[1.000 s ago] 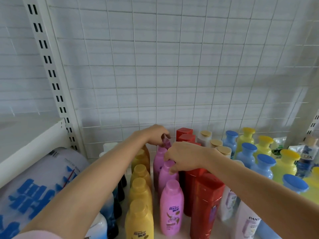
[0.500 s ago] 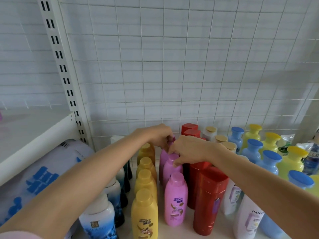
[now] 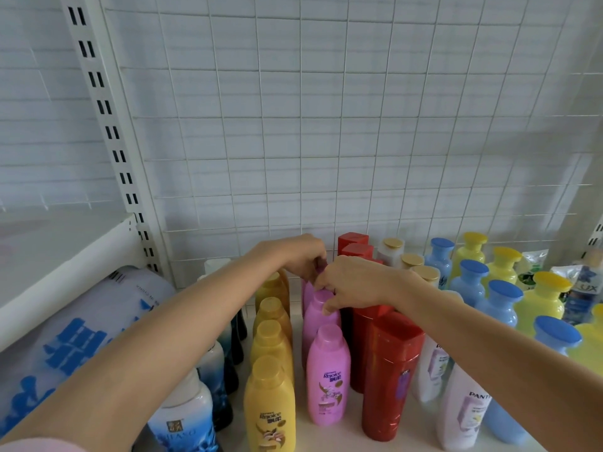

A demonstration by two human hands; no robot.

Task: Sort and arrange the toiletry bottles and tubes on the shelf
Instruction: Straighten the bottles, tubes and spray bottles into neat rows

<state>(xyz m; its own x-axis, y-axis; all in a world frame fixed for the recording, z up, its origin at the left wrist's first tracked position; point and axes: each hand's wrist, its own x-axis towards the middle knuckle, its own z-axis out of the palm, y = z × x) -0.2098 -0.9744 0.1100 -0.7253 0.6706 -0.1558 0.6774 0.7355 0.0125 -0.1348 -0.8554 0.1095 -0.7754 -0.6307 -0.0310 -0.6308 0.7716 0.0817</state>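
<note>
At far left, a white plastic-wrapped pack [image 3: 65, 324] with blue print lies under the neighbouring shelf board [image 3: 62, 259]; its writing is not legible to me. The shelf [image 3: 352, 438] shows bare white surface only in narrow lanes between the rows. Next comes a row of white-and-blue bottles [image 3: 182, 419], count uncertain, then four yellow bottles [image 3: 270, 409] in a single file, the nearest marked "Rejoice". A row of pink bottles [image 3: 328, 376] follows, three visible, the nearest also marked "Rejoice". My left hand [image 3: 301, 259] curls its fingers around a dark purple bottle [image 3: 321, 264] at the back of that row, near the wire grid panel [image 3: 326, 125]. My right hand [image 3: 352, 283] pinches the cap of the second pink bottle [image 3: 318, 313]. To the right stand red bottles [image 3: 391, 376], at least four, white bottles [image 3: 463, 415] reading "PANT", blue-capped bottles [image 3: 499, 308] and yellow-capped bottles [image 3: 548, 305], closely packed.
</note>
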